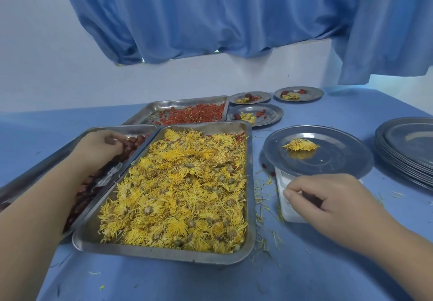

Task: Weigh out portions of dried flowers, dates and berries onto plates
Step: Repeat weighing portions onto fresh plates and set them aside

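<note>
A big steel tray [164, 255] in front of me is full of dried yellow flowers [178, 190]. To its left stands a tray [32, 174] of dark red dates [134, 142]; my left hand [98, 147] reaches into it, fingers curled down over the dates. Behind them is a tray [178, 103] of red berries [194, 114]. On the right a steel plate [328, 165] sits on a white scale [289, 209] and carries one yellow flower [301, 145]. My right hand [328, 199] rests at the scale's front, fingers loosely curled, nothing visible in it.
Three filled plates lie at the back: far plate [262, 96], far right plate [311, 92] and nearer plate [271, 113]. A stack of empty plates [407, 146] sits at the right edge. Petal bits litter the blue tabletop [264, 228]. A blue curtain [210, 15] hangs behind.
</note>
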